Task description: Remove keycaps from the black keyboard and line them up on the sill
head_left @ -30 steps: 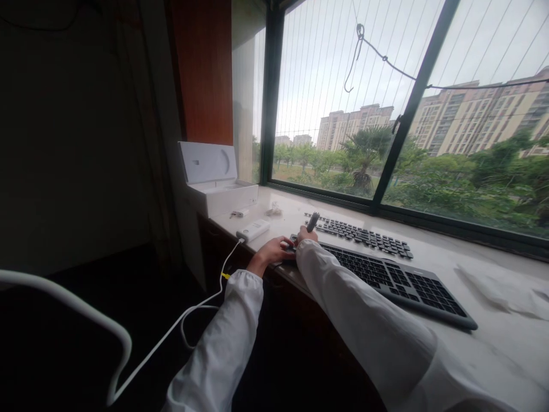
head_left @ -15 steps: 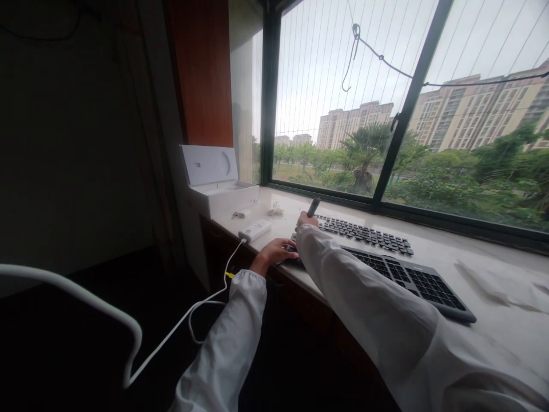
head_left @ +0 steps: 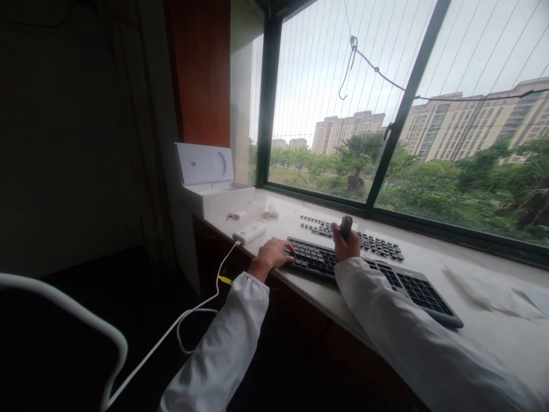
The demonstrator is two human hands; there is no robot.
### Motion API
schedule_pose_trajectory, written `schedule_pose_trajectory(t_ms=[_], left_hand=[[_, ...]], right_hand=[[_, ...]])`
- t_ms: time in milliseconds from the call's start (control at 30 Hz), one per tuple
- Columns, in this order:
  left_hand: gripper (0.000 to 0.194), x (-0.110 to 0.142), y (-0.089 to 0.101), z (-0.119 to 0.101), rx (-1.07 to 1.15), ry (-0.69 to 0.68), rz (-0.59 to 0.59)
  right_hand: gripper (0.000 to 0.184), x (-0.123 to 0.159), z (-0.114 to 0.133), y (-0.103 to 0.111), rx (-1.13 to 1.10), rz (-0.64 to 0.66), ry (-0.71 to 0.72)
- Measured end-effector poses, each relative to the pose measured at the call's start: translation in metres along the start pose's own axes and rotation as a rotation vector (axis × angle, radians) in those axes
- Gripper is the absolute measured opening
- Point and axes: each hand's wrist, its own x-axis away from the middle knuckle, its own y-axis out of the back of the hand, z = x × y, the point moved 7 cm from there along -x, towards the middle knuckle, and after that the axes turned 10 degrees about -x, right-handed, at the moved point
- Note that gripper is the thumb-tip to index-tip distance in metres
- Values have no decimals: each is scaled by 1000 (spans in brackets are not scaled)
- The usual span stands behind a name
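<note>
The right hand (head_left: 346, 246) has moved from the left end of the near keyboard (head_left: 373, 274) to over its middle; it is closed around a small dark tool (head_left: 345, 226), held upright; the work has gone along the keys. The left hand (head_left: 272, 253) stays at the keyboard's left end, fingers curled on the keys, holding nothing. A second set of keys (head_left: 355, 236) lies behind, nearer the window. Toward the desk's (head_left: 493, 320) left corner sit a white box (head_left: 214, 186) and a white charger (head_left: 250, 232); its cable (head_left: 171, 332) hangs off the front edge. Nothing blocks the hands.
</note>
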Motion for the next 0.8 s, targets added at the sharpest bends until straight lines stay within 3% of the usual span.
schedule_pose_trajectory(t_ms=[133,267,367,467,567,800], left_hand=[[26,-7,0,-9,-131,-79,30],[25,-15,-3,-13,-89,-152,65],[29,-18,-1,-11,-77,-102,11],[43,-19,2,-5,-124,52,-55],[47,-22,0,-1,-157,185,-19],[50,-33,0,-1,-290,263,23]], right_hand=[[33,21,7,-6,336,133,272],[29,38,22,-23,440,263,457],[25,48,32,-33,484,382,580],[22,48,32,-32,528,370,578],[22,43,23,-31,559,328,516],[20,40,13,-34,581,344,457]])
